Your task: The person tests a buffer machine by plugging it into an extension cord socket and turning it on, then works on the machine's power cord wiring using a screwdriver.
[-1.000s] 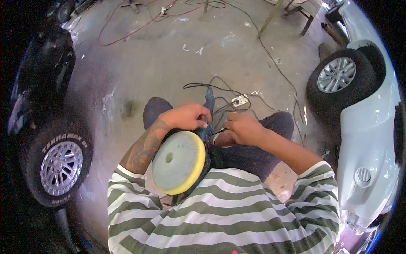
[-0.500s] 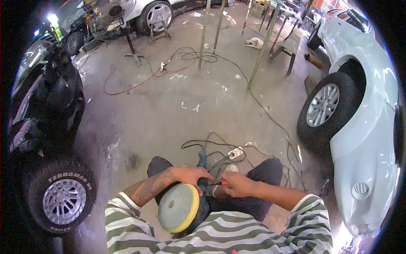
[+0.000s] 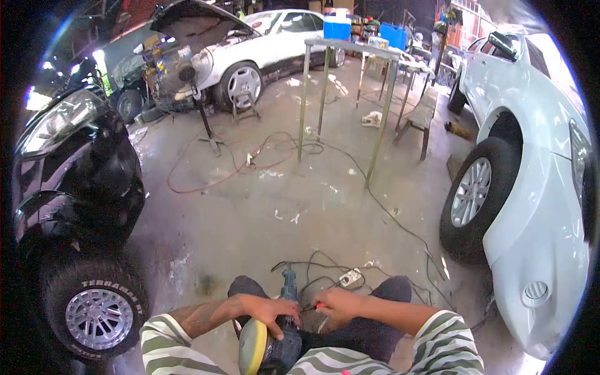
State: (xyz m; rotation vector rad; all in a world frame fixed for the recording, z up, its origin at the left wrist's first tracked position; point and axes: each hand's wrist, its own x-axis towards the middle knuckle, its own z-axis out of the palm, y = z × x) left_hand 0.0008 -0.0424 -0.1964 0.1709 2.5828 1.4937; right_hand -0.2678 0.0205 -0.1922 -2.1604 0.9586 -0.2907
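A dark blue electric polisher rests across my lap, its round foam pad with a yellow edge turned to the left. My left hand is wrapped round the polisher's body, thumb toward the pad. Close beside it, my right hand is closed on a red-handled screwdriver, whose thin shaft points at the side of the polisher. The shaft's tip is too small to make out. From the polisher's far end a black cord runs onto the floor.
A white power strip lies among the cords beyond my knees. A black vehicle with a loose-looking wheel stands left, a white car right. Ahead are a tall metal-legged stand and another white car with its hood raised.
My view has tilted up, so the floor and my hands appear lower. The polisher's pad has turned more edge-on. Both hands keep their holds.
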